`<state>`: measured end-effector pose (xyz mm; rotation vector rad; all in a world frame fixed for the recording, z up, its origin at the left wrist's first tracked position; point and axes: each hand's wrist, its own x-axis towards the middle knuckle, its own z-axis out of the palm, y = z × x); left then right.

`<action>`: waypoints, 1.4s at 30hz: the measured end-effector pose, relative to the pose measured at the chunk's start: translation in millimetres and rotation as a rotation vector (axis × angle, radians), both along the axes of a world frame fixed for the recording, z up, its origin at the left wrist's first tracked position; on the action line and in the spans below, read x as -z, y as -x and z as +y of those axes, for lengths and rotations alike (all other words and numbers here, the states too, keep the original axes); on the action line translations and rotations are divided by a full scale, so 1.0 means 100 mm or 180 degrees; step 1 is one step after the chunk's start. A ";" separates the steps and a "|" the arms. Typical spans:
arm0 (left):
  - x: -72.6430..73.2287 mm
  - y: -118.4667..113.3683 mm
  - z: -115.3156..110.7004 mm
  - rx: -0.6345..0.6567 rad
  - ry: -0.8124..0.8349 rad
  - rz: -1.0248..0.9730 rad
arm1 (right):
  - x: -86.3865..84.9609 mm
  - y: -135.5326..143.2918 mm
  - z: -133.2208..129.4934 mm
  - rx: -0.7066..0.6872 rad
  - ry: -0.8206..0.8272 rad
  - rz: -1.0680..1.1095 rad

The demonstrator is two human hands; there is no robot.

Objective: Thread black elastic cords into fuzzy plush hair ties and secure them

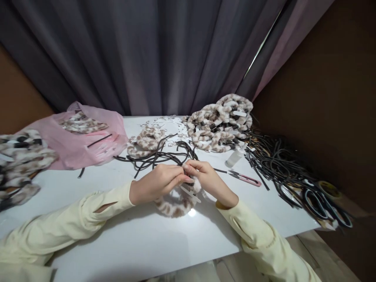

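A fluffy white-and-brown spotted ring (173,208) is at the middle of the white table, with a white tag (190,193) hanging from it. My left hand (163,180) and my right hand (207,178) meet at the ring's upper edge. Both have their fingers pinched together on the ring near a dark part, and the fingertips partly hide what lies between them. Just behind my hands, black cords (164,157) lie loosely on the table.
Spotted rings are piled at the back (220,117) and far left. A pink bag (70,147) lies at the left. Thread snips (245,178), a small bottle (235,156), a black cord tangle (279,160) and scissors (317,203) are on the right.
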<state>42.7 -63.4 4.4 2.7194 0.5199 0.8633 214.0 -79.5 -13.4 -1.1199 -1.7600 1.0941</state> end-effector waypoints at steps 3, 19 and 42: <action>0.00 -0.02 0.04 -0.0340 0.0539 -0.0015 | 0.00 -0.01 -0.01 0.0609 -0.0437 -0.0109; -0.04 -0.03 0.25 -0.0773 0.3416 -0.1105 | 0.00 0.08 0.05 0.1294 -0.3261 -0.2474; -0.05 0.03 0.42 -0.0401 0.5413 -0.1995 | 0.07 0.31 0.06 0.0755 -0.1378 -0.2092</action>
